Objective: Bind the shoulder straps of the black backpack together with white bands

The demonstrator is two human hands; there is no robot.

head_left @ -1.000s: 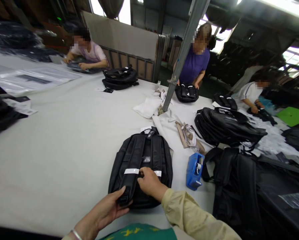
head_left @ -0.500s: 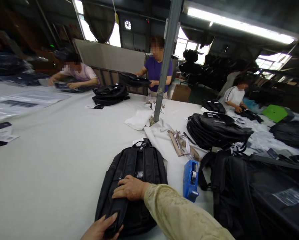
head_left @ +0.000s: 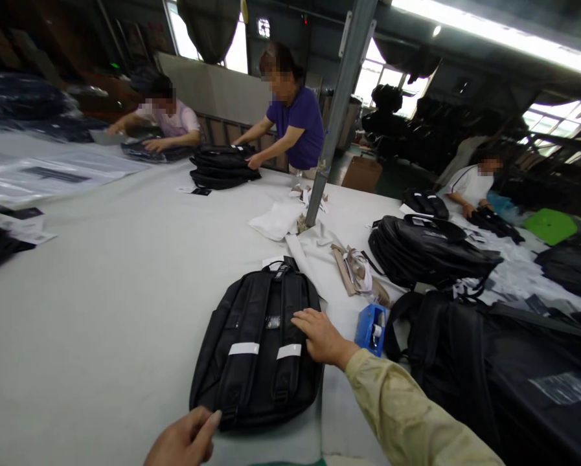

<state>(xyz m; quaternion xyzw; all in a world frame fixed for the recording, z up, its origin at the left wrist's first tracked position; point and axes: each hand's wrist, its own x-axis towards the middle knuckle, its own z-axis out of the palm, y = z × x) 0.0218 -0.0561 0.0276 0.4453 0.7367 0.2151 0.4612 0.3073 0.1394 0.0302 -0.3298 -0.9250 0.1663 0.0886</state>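
A black backpack (head_left: 258, 353) lies back-side up on the white table (head_left: 100, 291), with white tape strips across both shoulder straps. My right hand (head_left: 322, 336) rests flat on the backpack's right edge, fingers spread, holding nothing. My left hand (head_left: 183, 440) sits at the bottom of the view, loosely curled, its fingertips at the lower end of the left strap; it grips nothing that I can see.
A blue tape dispenser (head_left: 370, 328) stands just right of the backpack. Piles of black backpacks (head_left: 431, 249) fill the right side. A metal pole (head_left: 336, 123) rises from the table's middle. Three other people work at the far edge; one in purple (head_left: 293, 123) handles a stack of bags (head_left: 222, 167).
My right hand slid from the left strap to the backpack's right edge. My left hand let go of the strap end. The person in purple walked left and set a bag on the stack.
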